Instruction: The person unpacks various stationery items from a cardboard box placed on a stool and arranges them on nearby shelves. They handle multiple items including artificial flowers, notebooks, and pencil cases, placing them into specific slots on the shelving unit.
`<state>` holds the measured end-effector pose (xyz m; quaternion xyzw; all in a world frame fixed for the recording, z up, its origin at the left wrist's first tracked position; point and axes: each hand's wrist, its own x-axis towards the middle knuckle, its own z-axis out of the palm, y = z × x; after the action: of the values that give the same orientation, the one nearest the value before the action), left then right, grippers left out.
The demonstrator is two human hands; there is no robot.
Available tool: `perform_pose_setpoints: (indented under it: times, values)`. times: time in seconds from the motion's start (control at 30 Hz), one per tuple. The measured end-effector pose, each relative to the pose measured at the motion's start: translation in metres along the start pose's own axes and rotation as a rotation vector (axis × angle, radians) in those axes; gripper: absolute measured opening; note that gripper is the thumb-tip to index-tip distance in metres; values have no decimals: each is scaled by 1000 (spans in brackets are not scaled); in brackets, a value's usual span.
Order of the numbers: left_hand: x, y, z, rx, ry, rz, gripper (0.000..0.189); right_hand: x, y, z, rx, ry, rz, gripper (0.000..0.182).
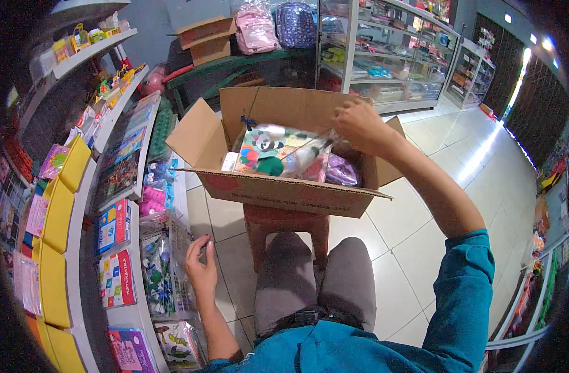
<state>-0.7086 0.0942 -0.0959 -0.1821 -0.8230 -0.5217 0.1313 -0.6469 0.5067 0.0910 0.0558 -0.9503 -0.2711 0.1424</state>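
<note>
An open cardboard box [294, 191] stands before me on a reddish-brown plastic stool [256, 228]. Over it, my right hand [356, 123] grips a blurred bunch of thin-stemmed items [308, 156] with white and green parts. Below them in the box lie a panda-printed packet [254, 140] and a purple bundle [342, 170]. A thin green stem with a dark blue ribbon bow [248, 122] sticks up at the back left of the box. My left hand [201, 263] is empty, its fingers loosely bent, beside a plastic basket [179, 242] of wrapped stemmed items with green and blue parts.
Shelves along the left carry books [117, 279] and yellow bins [58, 252]. Behind the box are a green bench [210, 70] with wrapped backpacks [256, 28] and a glass display case [391, 56]. A metal rack [522, 345] stands at the lower right on the tiled floor.
</note>
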Motion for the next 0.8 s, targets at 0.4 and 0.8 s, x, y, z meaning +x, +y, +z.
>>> perform_pose_setpoints:
  times: [0.4,0.8]
  values:
    - [6,47,9,-4,-40,127,17,-42,24,-86,476,399,355,13]
    - [-12,119,11,-664,-148,264,61,-98,-175,-106,1505,480,398,16]
